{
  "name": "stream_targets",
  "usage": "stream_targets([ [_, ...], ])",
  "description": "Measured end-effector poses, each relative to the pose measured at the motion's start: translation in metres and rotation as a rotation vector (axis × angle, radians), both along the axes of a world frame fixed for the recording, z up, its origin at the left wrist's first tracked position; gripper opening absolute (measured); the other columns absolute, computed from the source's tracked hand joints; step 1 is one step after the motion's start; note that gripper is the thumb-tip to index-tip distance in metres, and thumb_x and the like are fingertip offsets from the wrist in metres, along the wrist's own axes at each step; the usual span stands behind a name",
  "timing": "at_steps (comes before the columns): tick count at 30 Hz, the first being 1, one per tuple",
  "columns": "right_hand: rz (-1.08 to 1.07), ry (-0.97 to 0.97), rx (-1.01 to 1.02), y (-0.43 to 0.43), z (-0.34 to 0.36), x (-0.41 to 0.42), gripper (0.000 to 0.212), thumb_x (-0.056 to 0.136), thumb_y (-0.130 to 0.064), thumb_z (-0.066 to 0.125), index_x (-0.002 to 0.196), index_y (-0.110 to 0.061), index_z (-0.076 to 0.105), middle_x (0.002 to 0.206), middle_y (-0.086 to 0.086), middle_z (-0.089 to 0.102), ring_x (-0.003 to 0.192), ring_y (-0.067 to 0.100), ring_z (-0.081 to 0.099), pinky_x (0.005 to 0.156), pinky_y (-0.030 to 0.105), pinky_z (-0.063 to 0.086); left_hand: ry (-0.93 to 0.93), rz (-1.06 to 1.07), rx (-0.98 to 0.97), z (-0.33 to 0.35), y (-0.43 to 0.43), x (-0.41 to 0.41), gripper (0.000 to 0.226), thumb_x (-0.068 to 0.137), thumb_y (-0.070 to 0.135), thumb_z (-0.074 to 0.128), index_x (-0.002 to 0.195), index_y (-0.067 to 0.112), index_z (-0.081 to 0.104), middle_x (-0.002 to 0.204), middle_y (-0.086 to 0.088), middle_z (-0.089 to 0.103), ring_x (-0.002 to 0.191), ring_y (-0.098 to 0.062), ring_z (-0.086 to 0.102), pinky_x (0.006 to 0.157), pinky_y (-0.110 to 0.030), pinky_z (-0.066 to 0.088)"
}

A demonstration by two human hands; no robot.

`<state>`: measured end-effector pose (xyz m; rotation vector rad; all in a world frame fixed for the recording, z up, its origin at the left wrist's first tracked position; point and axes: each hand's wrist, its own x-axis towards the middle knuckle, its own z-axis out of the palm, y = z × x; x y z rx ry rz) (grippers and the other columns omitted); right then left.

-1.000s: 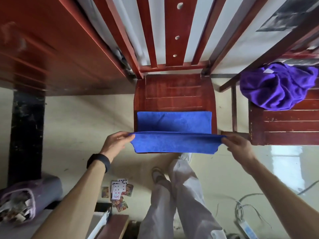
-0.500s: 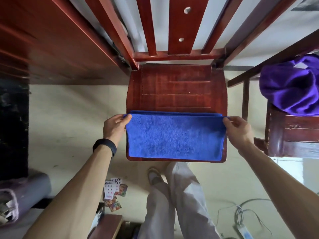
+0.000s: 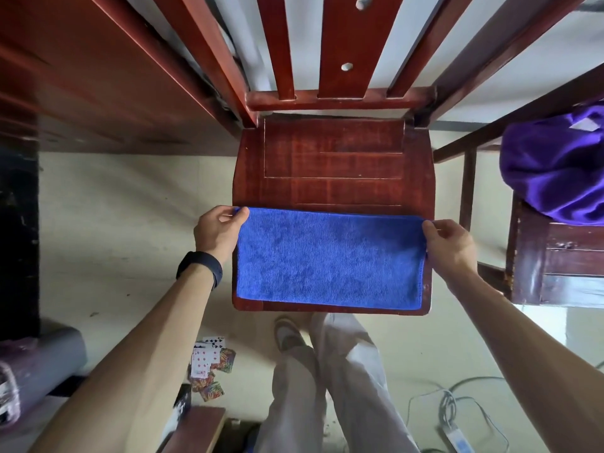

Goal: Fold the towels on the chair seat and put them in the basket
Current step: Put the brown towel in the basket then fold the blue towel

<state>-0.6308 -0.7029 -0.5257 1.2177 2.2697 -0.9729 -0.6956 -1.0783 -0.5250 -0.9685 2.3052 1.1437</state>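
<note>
Fingertips of the left hand (image 3: 217,232) closed in a pinch on the far left corner of the blue towel (image 3: 327,259). Fingertips of the right hand (image 3: 449,245) likewise grasping the far right corner, thumb on top.

Towel folded double, flat on the front half of the chair seat (image 3: 333,158). Spans almost the full width of the seat, with its near edge just inside the front rim.

Handling, as judged: light, soft and limp, with a napped surface unlikely to slip. Holds no shape of its own, so best taken at corners or short edges, both layers together.

Right edge of the towel close to the right rim of the seat, with little margin there. Bare wood on the back half of the seat gives room to work. Back slats rising behind the seat limit forward reach.

Right of the seat, a second chair (image 3: 555,266) carrying a heaped purple towel (image 3: 555,165). Left of the seat, open floor. Left of the seat front, playing cards (image 3: 209,361) on the floor. Basket not made out with certainty.
</note>
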Motion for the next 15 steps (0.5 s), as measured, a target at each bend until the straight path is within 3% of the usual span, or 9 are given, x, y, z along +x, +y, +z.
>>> stream_targets([
  [4, 0.012, 0.033, 0.076, -0.006, -0.003, 0.001, 0.028, 0.092, -0.047, 0.055, 0.101, -0.022, 0.064, 0.096, -0.003, 0.067, 0.096, 0.030, 0.066, 0.091, 0.045, 0.053, 0.042, -0.100, -0.138, -0.001, 0.007, 0.000, 0.021, 0.084, 0.038, 0.070, 0.095, 0.020, 0.067, 0.089, 0.004, 0.070, 0.094, -0.019, 0.067, 0.081, -0.025, 0.049],
  [7, 0.061, 0.202, 0.266, -0.023, -0.001, 0.016, 0.033, 0.087, -0.045, 0.056, 0.109, -0.020, 0.057, 0.113, 0.005, 0.061, 0.106, 0.032, 0.058, 0.094, 0.047, 0.047, 0.234, -0.289, -0.347, 0.003, 0.018, 0.020, 0.038, 0.085, 0.032, 0.067, 0.116, 0.013, 0.058, 0.114, -0.007, 0.061, 0.107, -0.026, 0.056, 0.087, -0.034, 0.046],
  [11, 0.444, 0.438, 0.478, -0.064, 0.004, 0.044, 0.038, 0.091, -0.032, 0.063, 0.124, -0.014, 0.060, 0.131, 0.010, 0.055, 0.116, 0.033, 0.049, 0.093, 0.045, 0.039, 0.464, -0.631, -0.484, 0.001, 0.048, 0.068, 0.056, 0.086, 0.036, 0.063, 0.135, 0.011, 0.053, 0.143, -0.013, 0.046, 0.130, -0.032, 0.045, 0.103, -0.045, 0.039],
  [13, 0.682, 0.461, 0.440, -0.080, -0.003, 0.053, 0.042, 0.095, -0.035, 0.059, 0.133, -0.016, 0.060, 0.145, 0.007, 0.052, 0.132, 0.033, 0.046, 0.104, 0.048, 0.037, 0.378, -0.826, -0.486, -0.009, 0.061, 0.087, 0.067, 0.088, 0.046, 0.058, 0.146, 0.016, 0.043, 0.156, -0.012, 0.032, 0.143, -0.037, 0.030, 0.111, -0.055, 0.030],
  [15, 0.811, 0.363, 0.448, -0.083, -0.016, 0.056, 0.053, 0.097, -0.042, 0.053, 0.146, -0.022, 0.049, 0.158, 0.006, 0.038, 0.146, 0.031, 0.033, 0.115, 0.053, 0.027, 0.240, -0.847, -0.525, -0.025, 0.063, 0.092, 0.073, 0.089, 0.057, 0.048, 0.153, 0.027, 0.030, 0.163, -0.007, 0.015, 0.149, -0.037, 0.013, 0.114, -0.062, 0.016],
])
